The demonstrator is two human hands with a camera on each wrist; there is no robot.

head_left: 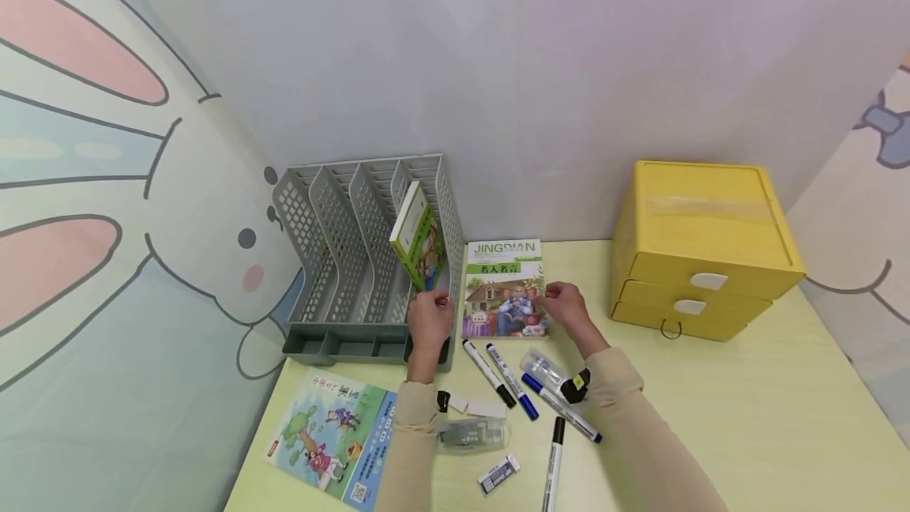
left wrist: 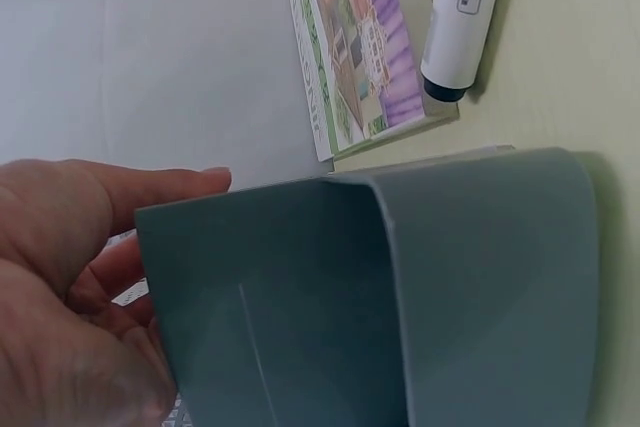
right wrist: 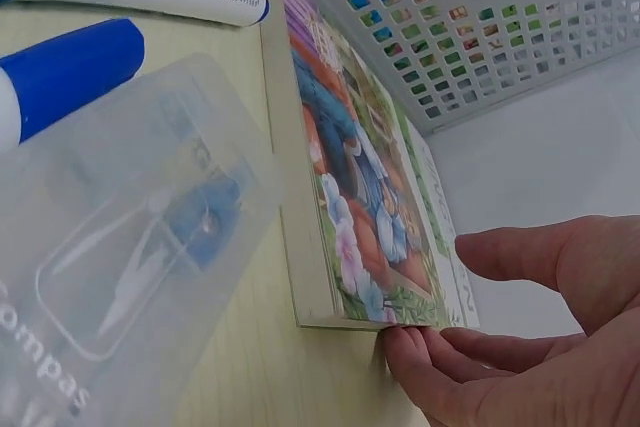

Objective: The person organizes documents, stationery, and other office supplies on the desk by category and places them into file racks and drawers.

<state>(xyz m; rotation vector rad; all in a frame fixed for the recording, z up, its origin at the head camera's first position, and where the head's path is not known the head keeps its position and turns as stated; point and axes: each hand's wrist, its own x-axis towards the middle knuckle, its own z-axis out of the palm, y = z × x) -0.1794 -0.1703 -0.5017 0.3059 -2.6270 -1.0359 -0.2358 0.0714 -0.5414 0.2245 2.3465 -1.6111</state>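
My left hand [head_left: 430,322] is at the front of the grey file rack [head_left: 366,259], its fingers by the edge of the rack's dark front tray [left wrist: 270,297] in the left wrist view. Just beyond it a green-and-white book [head_left: 419,239] leans in the rack's rightmost slot. To the right, a book with a house and a seated figure on its cover [head_left: 503,287] lies flat on the table. My right hand [head_left: 566,306] is at that book's right edge. In the right wrist view its fingertips [right wrist: 405,342] touch the lower corner, while the thumb stands apart above the cover.
Several markers [head_left: 512,382], a clear compass case [head_left: 546,370], a second clear case [head_left: 472,434] and an eraser [head_left: 499,475] lie nearer me. A blue-green picture book [head_left: 330,437] is at front left. A yellow drawer box [head_left: 704,251] stands at right, the wall behind.
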